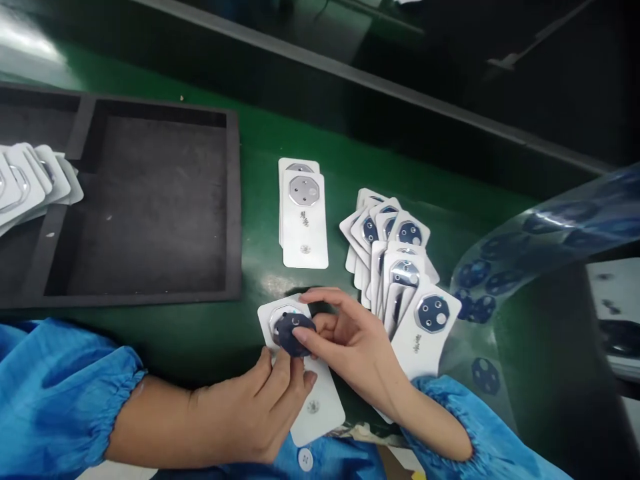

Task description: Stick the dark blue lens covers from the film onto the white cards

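Observation:
A dark blue disc with small holes is pinched between the thumb and fingers of my right hand. It is tilted over the round part of a white card near the front edge. My left hand lies over the card's left side, its fingertips pressed together just below the disc; what they grip, if anything, is hidden. Two white cards with grey octagonal parts lie beyond my hands. Right of my right hand is a fanned pile of white cards with blue discs.
A black divided tray stands at the left, with a row of overlapping white cards in it. At the right, a clear plastic bag holds several blue discs. A loose blue disc lies near the bag. More white cards show at the far right.

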Demonstrator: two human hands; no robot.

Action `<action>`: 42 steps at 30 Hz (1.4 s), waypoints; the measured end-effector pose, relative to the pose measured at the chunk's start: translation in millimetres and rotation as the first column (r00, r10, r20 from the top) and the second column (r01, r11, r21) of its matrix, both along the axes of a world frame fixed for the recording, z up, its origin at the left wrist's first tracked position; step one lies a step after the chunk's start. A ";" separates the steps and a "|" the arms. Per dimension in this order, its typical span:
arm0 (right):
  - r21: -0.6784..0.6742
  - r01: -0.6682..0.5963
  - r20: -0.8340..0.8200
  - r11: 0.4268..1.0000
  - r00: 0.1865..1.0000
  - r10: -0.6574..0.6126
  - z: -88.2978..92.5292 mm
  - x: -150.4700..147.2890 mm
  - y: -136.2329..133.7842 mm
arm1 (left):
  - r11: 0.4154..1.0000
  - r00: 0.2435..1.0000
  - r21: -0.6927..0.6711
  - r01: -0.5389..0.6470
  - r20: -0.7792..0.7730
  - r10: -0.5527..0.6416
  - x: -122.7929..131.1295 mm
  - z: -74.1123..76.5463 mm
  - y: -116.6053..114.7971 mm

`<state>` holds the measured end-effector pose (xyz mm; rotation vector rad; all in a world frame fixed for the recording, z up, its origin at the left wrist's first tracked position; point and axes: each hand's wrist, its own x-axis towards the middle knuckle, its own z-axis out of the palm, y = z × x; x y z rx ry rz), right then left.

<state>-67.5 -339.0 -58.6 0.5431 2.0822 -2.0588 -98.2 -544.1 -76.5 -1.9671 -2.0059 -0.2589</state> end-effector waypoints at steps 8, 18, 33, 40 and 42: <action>0.267 -0.118 -0.308 0.956 0.930 0.201 -9.2 3.6 10.1 | 0.999 0.998 0.008 -0.048 0.042 0.047 5.8 6.4 -3.6; 0.287 -0.038 -0.255 0.957 0.960 0.115 -10.7 8.6 5.2 | 0.995 0.993 0.027 -0.099 0.074 0.097 12.9 0.4 -3.9; 0.320 -0.048 -0.249 0.946 0.959 0.133 -10.3 9.8 6.0 | 0.995 0.994 0.037 -0.095 0.065 0.093 12.3 -1.1 -3.1; 0.331 -0.045 -0.245 0.943 0.961 0.131 -10.7 9.8 6.4 | 0.995 0.994 0.028 -0.090 0.057 0.089 11.1 -1.8 -3.6; 0.331 -0.046 -0.247 0.942 0.960 0.134 -10.6 9.4 6.4 | 0.996 0.995 0.049 -0.081 0.054 0.078 9.9 -3.2 -3.1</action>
